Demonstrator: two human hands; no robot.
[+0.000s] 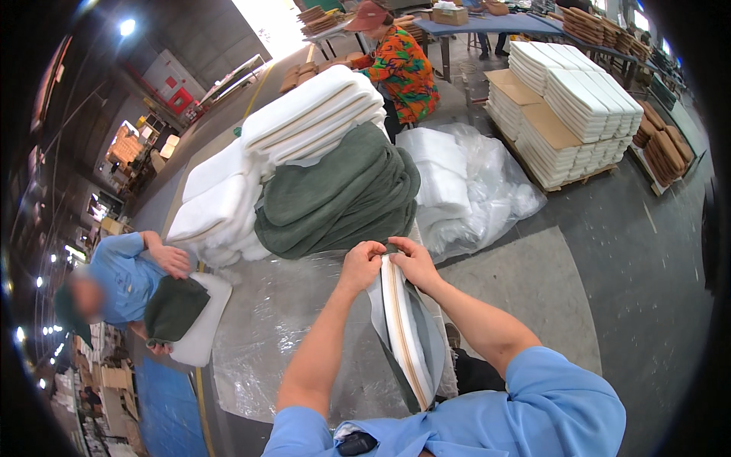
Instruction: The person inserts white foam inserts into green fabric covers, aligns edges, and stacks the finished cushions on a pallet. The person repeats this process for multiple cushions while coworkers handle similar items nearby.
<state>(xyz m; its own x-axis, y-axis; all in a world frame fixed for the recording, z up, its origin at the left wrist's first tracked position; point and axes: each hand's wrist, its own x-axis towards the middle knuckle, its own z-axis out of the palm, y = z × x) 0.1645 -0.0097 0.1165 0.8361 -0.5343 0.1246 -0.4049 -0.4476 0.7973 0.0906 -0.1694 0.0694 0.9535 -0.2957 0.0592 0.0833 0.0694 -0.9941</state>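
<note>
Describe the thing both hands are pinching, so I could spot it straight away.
Start at the big heap of green covers on the clear plastic sheet. Just in front of it, the left hand and right hand pinch the top of a white foam pad standing on edge in a grey-green cover. Unlike the stacked white pads behind, it shows a tan strip along its edge.

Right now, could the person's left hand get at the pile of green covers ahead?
Probably yes: the left hand is pinching the cushion's top edge, just short of the green covers, with nothing between. It would have to let go first.
</note>
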